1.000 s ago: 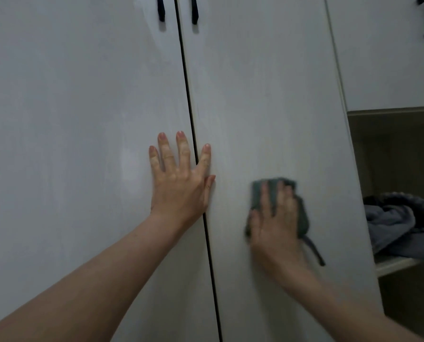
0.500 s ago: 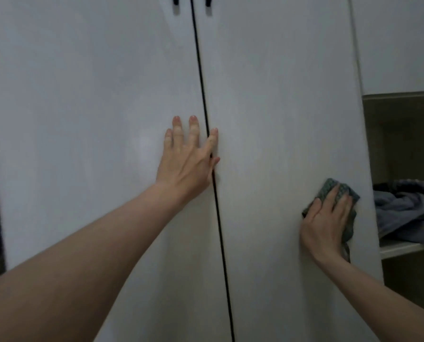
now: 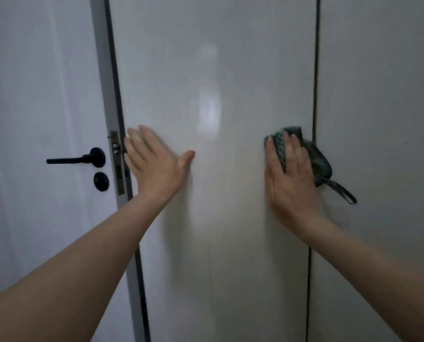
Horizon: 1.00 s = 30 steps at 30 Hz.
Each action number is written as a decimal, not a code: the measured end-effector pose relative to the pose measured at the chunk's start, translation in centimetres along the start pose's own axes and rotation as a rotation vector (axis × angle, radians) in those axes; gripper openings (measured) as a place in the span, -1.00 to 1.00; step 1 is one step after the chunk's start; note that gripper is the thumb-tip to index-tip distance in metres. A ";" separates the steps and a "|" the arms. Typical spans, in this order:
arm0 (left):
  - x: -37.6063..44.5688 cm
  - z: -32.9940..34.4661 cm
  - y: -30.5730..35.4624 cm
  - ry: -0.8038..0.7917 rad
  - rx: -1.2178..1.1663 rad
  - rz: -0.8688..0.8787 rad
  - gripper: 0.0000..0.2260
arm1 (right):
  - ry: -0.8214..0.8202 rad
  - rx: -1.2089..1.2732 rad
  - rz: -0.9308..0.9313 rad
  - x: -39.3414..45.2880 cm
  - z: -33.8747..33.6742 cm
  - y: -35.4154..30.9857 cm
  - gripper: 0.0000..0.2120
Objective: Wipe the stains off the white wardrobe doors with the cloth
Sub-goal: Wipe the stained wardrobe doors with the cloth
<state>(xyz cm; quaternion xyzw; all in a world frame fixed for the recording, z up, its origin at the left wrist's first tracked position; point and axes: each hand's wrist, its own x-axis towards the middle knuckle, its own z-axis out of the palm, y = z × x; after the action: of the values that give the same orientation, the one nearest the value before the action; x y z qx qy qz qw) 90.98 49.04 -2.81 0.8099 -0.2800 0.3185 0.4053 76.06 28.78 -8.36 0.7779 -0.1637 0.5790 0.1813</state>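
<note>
The left white wardrobe door (image 3: pixel 213 70) fills the middle of the view, and the right wardrobe door (image 3: pixel 378 95) lies past a dark vertical gap. My right hand (image 3: pixel 289 178) presses a crumpled green cloth (image 3: pixel 317 156) flat against the left door, right beside that gap. A hanging loop of the cloth trails onto the right door. My left hand (image 3: pixel 154 164) lies open against the left door near its left edge, fingers straight and holding nothing. No stain stands out on the glossy surface.
A white room door (image 3: pixel 33 95) stands at the left, with a black lever handle (image 3: pixel 77 157), a round black lock (image 3: pixel 101 181) below it and a metal latch plate (image 3: pixel 118 164) on its edge.
My view has swung left, so the shelf with grey fabric is gone and the room door appears. The cloth hand has slid from the right door's edge to the left door. My left hand shifted left.
</note>
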 end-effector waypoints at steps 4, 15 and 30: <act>-1.6 0.7 -3.2 -0.049 -0.245 -0.238 0.06 | -0.148 -0.002 -0.195 -7.2 1.8 -2.6 -0.45; -2.9 0.3 -11.4 -0.254 -0.644 -0.119 -0.42 | -0.046 0.037 -0.094 0.1 0.7 -3.9 -0.50; -2.6 1.1 -13.3 -0.290 -0.743 -0.073 -0.38 | -0.218 -0.116 -0.538 -16.1 8.1 -12.4 -0.42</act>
<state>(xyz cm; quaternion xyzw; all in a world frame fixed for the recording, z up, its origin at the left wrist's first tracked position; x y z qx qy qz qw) 99.11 55.49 -11.66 0.6541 -0.4016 0.0636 0.6379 84.14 36.58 -27.12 0.8394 -0.0030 0.4127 0.3537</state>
